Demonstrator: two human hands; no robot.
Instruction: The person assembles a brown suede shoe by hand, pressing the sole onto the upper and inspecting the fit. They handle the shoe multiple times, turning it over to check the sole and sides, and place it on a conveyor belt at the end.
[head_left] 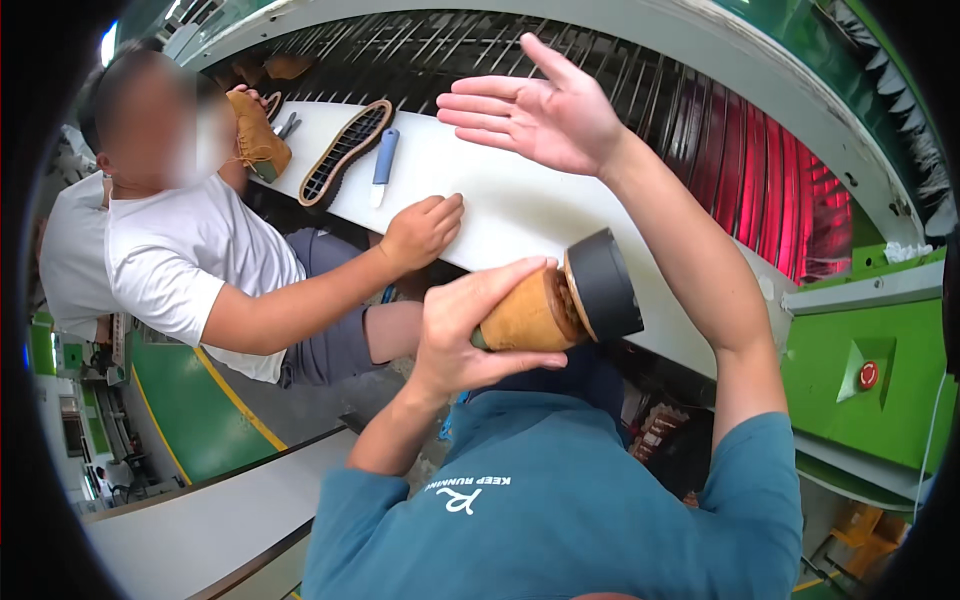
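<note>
in the head view, my left grip (455, 325) is clamped around a tan shoe (525, 312) at the centre of the frame, held in the air by the near edge of the white worktop (535, 200). my right grip (560, 112) is up in the upper middle, fingers spread, thumb apart, holding nothing. i expect the shoe to feel fairly light, with most of its weight in the thick black sole (607, 285). the upper looks matte and suede-like, so i judge it soft, bendy and not slippery; the sole should be stiff, and neither seems fragile. the upper's rounded body suits a wrapped hold, while the sole's edge offers firmer purchase. in the upper left, a loose sole (345, 155) shows a dark gridded face inside a tan rim, beside a smooth blue-handled knife (386, 160). dark metal rods (440, 45) run behind.
</note>
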